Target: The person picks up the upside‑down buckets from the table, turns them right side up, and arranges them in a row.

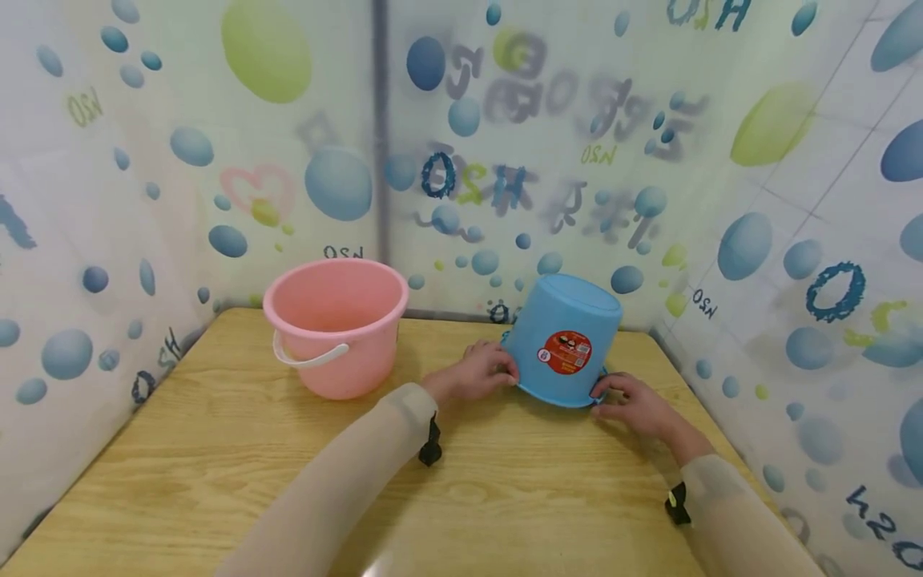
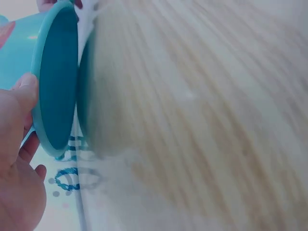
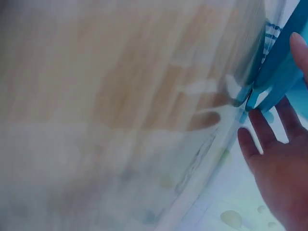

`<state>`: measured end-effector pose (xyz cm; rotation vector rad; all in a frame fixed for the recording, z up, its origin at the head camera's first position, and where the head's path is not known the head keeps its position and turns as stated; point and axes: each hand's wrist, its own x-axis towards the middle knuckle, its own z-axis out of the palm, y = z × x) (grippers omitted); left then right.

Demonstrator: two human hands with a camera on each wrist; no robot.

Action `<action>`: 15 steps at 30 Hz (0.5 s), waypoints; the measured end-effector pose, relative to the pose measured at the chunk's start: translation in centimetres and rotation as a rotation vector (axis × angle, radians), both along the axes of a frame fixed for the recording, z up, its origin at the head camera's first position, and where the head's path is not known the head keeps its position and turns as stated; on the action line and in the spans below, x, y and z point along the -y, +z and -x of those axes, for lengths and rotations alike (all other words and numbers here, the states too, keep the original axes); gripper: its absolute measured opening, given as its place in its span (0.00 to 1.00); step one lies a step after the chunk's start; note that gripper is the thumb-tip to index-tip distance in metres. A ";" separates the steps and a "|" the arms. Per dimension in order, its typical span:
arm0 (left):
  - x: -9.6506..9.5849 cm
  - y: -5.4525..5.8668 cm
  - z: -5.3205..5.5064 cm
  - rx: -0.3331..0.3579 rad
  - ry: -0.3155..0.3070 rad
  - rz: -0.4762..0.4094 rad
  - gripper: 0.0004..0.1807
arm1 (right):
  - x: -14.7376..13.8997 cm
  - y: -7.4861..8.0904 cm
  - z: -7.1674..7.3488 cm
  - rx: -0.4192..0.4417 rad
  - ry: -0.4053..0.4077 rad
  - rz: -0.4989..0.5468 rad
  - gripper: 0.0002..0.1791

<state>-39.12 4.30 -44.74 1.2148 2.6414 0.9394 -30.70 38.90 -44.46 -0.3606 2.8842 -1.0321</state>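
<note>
A blue bucket [image 1: 551, 320] stands upside down and slightly tilted at the right rear of the table, a round red label on its side. My left hand [image 1: 481, 370] grips the left side of its rim; in the left wrist view the thumb [image 2: 28, 91] lies on the rim and the fingers pass behind. The opposite side of the rim is held by my right hand [image 1: 638, 407], fingers spread beneath it in the right wrist view. In the left wrist view the dark inside [image 2: 58, 82] faces the tabletop, and the near rim looks lifted off it.
To the left, a pink bucket [image 1: 346, 365] stands upright with its white handle [image 1: 312, 358] hanging at the front. Both rest on a wood-grain table [image 1: 497, 497]. Patterned curtains [image 1: 461, 200] with blue and green drops enclose the back and sides.
</note>
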 end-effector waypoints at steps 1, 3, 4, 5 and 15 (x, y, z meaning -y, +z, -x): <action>0.0 0.1 -0.1 -0.003 -0.002 -0.015 0.05 | 0.1 0.0 -0.1 -0.014 -0.011 0.006 0.12; -0.1 0.3 -0.4 -0.009 -0.010 -0.045 0.05 | 0.2 0.0 -0.3 -0.061 -0.021 0.016 0.12; -0.1 0.3 -0.5 -0.014 -0.018 -0.060 0.05 | 0.3 0.1 -0.4 -0.088 -0.019 0.023 0.11; -0.1 0.4 -0.6 -0.018 -0.027 -0.075 0.05 | 0.3 0.1 -0.5 -0.117 -0.014 0.036 0.10; 0.4 0.5 -1.1 -0.071 -0.073 -0.187 0.05 | 0.6 0.8 -0.6 -0.247 0.116 0.132 0.06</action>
